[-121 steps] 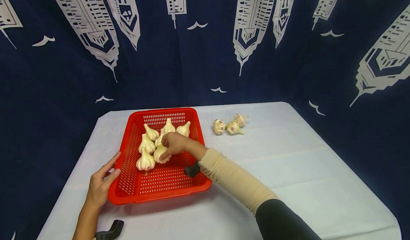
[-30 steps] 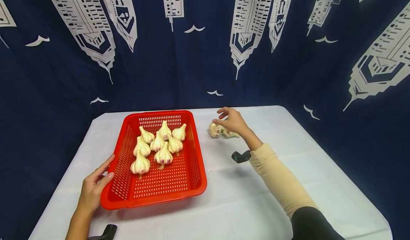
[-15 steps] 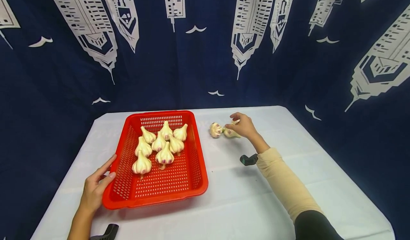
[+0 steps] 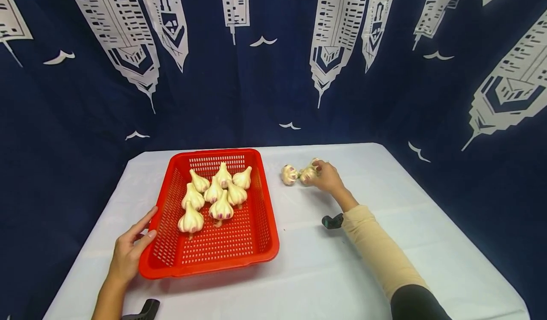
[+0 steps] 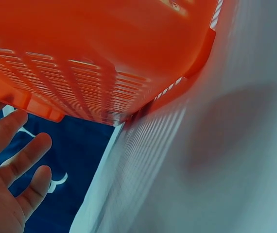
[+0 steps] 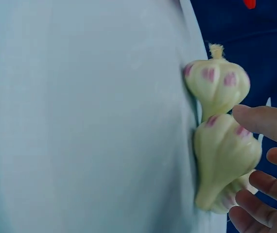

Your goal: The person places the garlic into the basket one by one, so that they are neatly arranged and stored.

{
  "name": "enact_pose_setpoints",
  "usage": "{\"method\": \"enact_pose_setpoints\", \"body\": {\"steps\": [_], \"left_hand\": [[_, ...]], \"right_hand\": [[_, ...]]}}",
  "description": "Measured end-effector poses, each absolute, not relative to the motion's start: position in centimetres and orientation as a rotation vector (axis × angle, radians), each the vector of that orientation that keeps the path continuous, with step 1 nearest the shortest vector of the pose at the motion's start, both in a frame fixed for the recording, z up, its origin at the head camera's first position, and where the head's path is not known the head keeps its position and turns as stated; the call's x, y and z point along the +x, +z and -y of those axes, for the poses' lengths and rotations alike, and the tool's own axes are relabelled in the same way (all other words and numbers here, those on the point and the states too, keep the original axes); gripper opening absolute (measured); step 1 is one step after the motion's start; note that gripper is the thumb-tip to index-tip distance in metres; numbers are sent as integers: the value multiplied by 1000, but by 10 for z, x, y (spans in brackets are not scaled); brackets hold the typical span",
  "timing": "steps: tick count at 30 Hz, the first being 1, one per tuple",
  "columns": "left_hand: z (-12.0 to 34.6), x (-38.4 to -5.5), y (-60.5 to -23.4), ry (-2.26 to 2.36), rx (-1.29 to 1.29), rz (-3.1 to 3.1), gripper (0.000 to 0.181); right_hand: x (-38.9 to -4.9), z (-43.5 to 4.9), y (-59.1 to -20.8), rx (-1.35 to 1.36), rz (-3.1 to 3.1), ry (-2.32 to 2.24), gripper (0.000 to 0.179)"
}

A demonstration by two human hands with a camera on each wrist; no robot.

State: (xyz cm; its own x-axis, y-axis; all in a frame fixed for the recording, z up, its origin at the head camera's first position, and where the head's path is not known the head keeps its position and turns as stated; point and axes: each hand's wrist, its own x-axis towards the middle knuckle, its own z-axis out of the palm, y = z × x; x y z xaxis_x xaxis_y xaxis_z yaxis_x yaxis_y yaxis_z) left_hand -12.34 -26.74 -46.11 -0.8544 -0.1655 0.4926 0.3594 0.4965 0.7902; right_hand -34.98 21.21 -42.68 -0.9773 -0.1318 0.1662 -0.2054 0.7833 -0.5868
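A red perforated plastic basket (image 4: 209, 261) stands on the table at left of centre, with several garlic bulbs (image 4: 191, 221) inside. My left hand (image 4: 126, 258) touches its left rim, and the left wrist view shows those fingers (image 5: 29, 155) loosely spread beside the basket wall (image 5: 95, 29). To the right of the basket lie three more bulbs. My right hand (image 4: 330, 180) reaches over the right two, partly covering them. In the right wrist view its thumb is at one garlic bulb (image 6: 226, 150), the other fingers apart from it; another bulb (image 6: 218, 85) sits beside that one.
White cloth covers the table (image 4: 406, 206). Behind and around it hangs a dark blue curtain (image 4: 265, 87) with white building prints. A black wrist device (image 4: 332, 222) sits by the right wrist, another (image 4: 145, 310) by the left.
Four seconds ago my right hand was in the basket at a garlic bulb. It has since moved right to the loose bulbs and lowered over them. My left hand stays at the rim.
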Motion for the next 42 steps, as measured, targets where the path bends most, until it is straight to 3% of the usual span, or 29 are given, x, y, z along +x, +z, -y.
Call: {"method": "enact_pose_setpoints", "body": {"steps": [15,31,42], "left_hand": [[264,-121,-460,-1386,-152,2215,45],[263,-123,-461,-1408,-174,2209,46],[267,-123,-460,-1404,-156,2222,45]], "right_hand": [[-355,-213,-449,221,2948,838,90],[-344,-216,-444,172,2857,802,79],[-339,-192,-413,408,2618,862,69]]}}
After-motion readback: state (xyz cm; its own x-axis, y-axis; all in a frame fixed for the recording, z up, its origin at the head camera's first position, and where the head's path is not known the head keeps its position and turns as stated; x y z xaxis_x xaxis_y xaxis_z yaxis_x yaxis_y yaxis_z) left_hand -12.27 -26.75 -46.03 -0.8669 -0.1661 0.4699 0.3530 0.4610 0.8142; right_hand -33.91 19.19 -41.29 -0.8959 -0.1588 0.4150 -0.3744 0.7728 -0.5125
